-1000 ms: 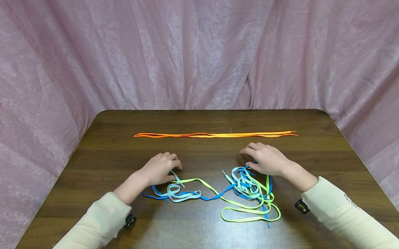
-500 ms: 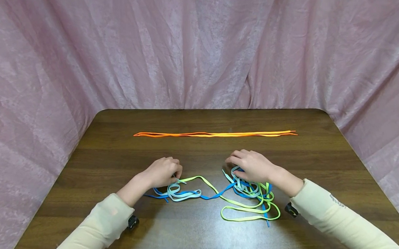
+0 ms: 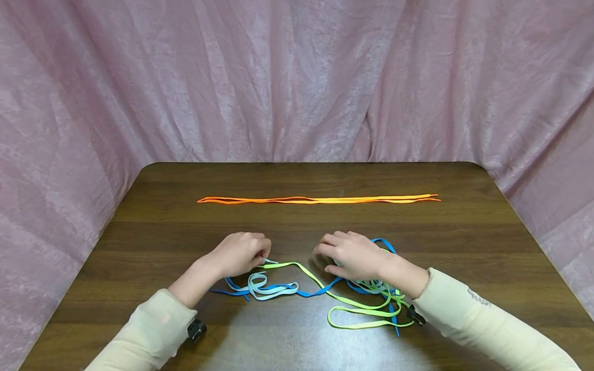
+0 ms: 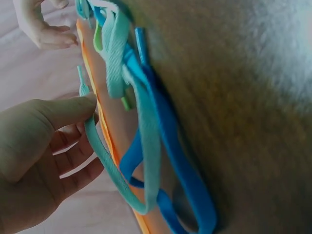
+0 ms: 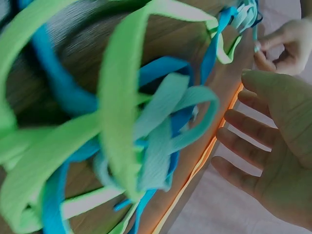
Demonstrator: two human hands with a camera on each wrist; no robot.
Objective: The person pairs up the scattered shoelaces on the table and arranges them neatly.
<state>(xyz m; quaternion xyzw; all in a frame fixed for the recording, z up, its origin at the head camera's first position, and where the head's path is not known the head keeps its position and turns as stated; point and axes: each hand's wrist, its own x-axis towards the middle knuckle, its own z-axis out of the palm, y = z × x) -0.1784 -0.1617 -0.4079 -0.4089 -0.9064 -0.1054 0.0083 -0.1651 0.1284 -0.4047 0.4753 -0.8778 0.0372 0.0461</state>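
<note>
Laces (image 3: 370,325) are lying loosely tangled on the near part of the tabletop (image 3: 294,354). From my remote post I am seeing the left hand (image 3: 242,254) pinching a light-blue lace (image 4: 150,141) just below its stiff tip, thumb against fingers; its loops are resting over a blue lace (image 3: 311,294). The right hand (image 3: 357,256) is hanging by the right-hand heap, fingers spread, grasping nothing that I am able to make out. A yellow-green lace (image 3: 303,272) is running between the two clusters and looping in the heap. Beyond, an orange lace (image 3: 317,200) is lying doubled, well apart. I am judging these flat cords light, limp and hard to break, likely to snag where they are crossing; I am favouring the firm tips for pinching, or a single outer loop, one strand at a time.
</note>
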